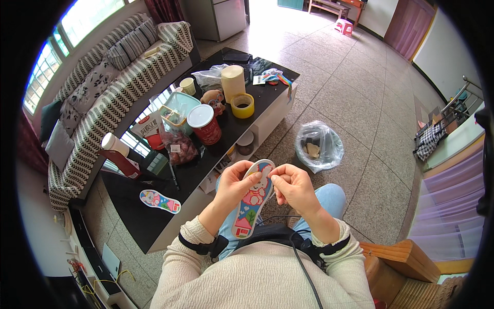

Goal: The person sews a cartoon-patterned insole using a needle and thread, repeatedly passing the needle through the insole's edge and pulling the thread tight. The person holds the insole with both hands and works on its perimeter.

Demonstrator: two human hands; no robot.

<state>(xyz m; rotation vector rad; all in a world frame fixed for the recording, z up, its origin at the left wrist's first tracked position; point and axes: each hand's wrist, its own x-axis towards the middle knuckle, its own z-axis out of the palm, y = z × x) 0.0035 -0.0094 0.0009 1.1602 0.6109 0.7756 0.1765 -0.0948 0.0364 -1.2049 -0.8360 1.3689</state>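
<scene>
My left hand [238, 183] holds an embroidered shoe insole [252, 201] by its upper part, thumb on the patterned face. The insole stands tilted above my lap and shows a white rabbit, a pink house shape and a blue ground. At its upper right edge is my right hand [290, 187], with thumb and forefinger pinched together; whether a needle or thread is between them is too small to tell. A second insole [160, 201] with a similar pattern lies on the black glass-topped coffee table [135, 216], to the left of my hands.
On the table stand a red tub with a white lid [204, 125], yellow tape [243, 106], a cream cylinder [233, 83], a dog figurine [213, 101] and bagged red fruit [181, 148]. Colourful thread [278, 77] lies at its far corner. A lined waste bin [319, 146] stands on the floor.
</scene>
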